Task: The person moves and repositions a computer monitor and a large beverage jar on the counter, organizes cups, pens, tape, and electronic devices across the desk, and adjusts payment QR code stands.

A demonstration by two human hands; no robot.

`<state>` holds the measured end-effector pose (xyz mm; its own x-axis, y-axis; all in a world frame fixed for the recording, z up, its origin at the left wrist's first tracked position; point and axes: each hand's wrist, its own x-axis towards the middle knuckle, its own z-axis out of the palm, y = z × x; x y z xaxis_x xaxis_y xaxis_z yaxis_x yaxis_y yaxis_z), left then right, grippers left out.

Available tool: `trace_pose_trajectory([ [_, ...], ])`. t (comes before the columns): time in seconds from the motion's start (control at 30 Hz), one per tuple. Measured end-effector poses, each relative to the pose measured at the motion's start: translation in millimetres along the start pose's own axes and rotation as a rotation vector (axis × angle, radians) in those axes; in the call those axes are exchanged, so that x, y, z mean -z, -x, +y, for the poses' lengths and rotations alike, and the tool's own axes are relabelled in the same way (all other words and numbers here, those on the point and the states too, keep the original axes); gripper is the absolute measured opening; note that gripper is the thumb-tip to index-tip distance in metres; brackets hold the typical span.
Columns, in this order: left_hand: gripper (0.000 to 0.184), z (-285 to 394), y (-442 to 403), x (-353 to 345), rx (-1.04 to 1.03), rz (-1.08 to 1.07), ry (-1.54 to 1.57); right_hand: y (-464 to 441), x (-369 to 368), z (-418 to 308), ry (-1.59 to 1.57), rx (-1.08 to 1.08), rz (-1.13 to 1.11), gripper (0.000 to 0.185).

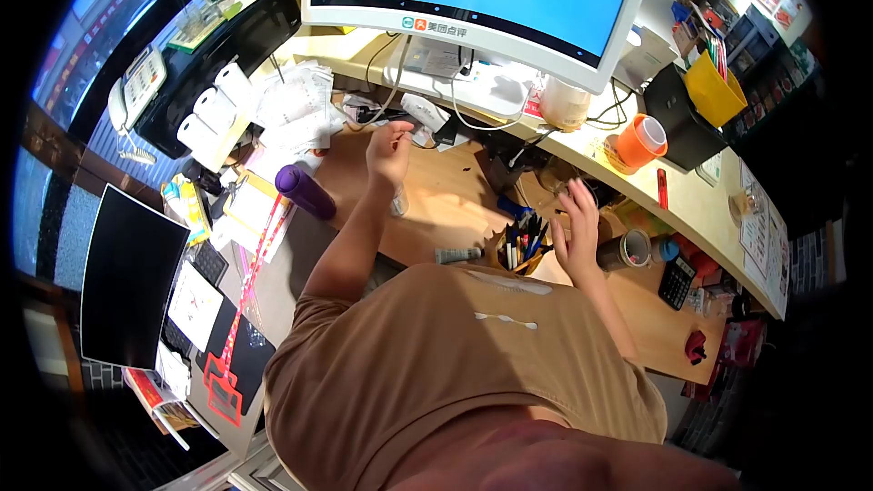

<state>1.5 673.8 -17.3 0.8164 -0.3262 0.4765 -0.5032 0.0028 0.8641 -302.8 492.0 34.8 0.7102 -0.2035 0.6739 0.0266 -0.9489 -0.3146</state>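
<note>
The pen holder (522,262), crowded with pens, stood on the wooden tabletop (436,184) close to the person's body, just left of the right hand (578,225). That hand was wide, its fingers spread and the thumb held apart, with nothing visible in its grasp. A capped tube (458,255) lay just left of the pen holder, and a round jar (626,251) sat just beyond the right wrist, with a black calculator (676,282) farther right.

The left hand (389,153) hovered toward the far edge of the tabletop, its fingers curled inward; whether it held anything I could not tell. A small clear container (398,202) was near the left wrist, and a purple bottle (305,192) lay slanted in view to the left of the forearm. Loose papers (296,106) were heaped beyond it, beside white paper rolls (215,107).

Past the hands ran a pale raised ledge (589,147), carrying an orange cup (642,140) and, near its right end, a yellow container (715,91) by a black box (677,109). A white-framed monitor (473,0) with a lit blue screen rose above. Far left were a telephone (138,89), a dark screen (132,277) and a red-and-white lanyard (252,282).
</note>
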Motion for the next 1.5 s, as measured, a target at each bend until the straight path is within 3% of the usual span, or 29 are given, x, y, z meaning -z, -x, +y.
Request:
trace_pose_trajectory([
  [0.07, 0.017, -9, 3, -6, 0.13, -0.016, 0.064, 27, 0, 6, 0.029, -0.053, -0.03, 0.037],
  [0.3, 0.025, 6, -27, -17, 0.166, -0.046, 0.03, 74, -9, 14, -0.031, -0.3, 0.016, 0.03],
  [0.5, 0.026, -6, -40, -34, 0.116, -0.04, -0.013, 74, -14, 18, -0.051, -0.317, 0.0, 0.03],
  [0.6, 0.025, -1, -40, -35, 0.186, -0.029, -0.012, 75, -15, 22, -0.105, -0.371, 0.008, 0.031],
  [0.8, 0.025, 25, -16, -7, 0.062, -0.022, -0.041, 83, -18, 30, -0.116, -0.398, 0.016, 0.031],
  [0.97, 0.024, -5, 29, 29, -0.015, 0.096, -0.147, 97, -31, 39, -0.115, -0.419, -0.038, 0.029],
  [1.1, 0.026, -26, 62, 68, 0.153, 0.233, -0.235, 96, -37, 34, -0.119, -0.41, -0.056, 0.029],
  [1.13, 0.045, -35, 69, 76, 0.21, 0.142, -0.254, 94, -37, 33, -0.116, -0.394, -0.054, 0.028],
  [1.23, 0.07, -34, 78, 78, 0.052, -0.056, -0.382, 91, -39, 29, -0.101, -0.417, -0.093, 0.027],
  [1.33, 0.086, -53, 77, 66, 0.035, -0.132, -0.296, 88, -40, 26, -0.105, -0.418, -0.109, 0.028],
  [1.5, 0.078, -66, 69, 53, 0.157, -0.194, -0.257, 86, -38, 22, -0.14, -0.398, -0.091, 0.03],
])
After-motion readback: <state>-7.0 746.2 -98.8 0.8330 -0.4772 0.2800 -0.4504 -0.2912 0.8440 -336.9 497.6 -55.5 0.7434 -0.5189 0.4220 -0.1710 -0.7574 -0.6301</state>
